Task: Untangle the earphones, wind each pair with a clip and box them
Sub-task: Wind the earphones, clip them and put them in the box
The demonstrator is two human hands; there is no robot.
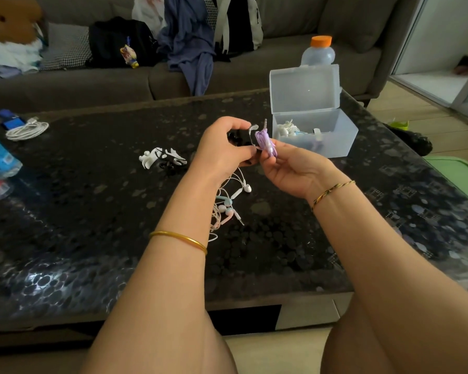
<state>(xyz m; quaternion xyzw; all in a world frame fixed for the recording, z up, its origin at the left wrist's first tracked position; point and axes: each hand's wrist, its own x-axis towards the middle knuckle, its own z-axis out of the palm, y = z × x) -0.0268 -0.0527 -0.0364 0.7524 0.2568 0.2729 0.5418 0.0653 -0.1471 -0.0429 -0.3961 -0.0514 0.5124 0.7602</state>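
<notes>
The winding step is in hand: the right hand pinches the purple earphone bundle above the counter, and the left hand has its grip curled round a black clip. Next the clip probably needs seating over the bundle, which then goes into the open box.

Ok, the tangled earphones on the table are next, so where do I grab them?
Probably pinch the white earbud at the right edge of the tangle, from above-right: it lies clear of the knot, while the left forearm covers the other side.
</notes>
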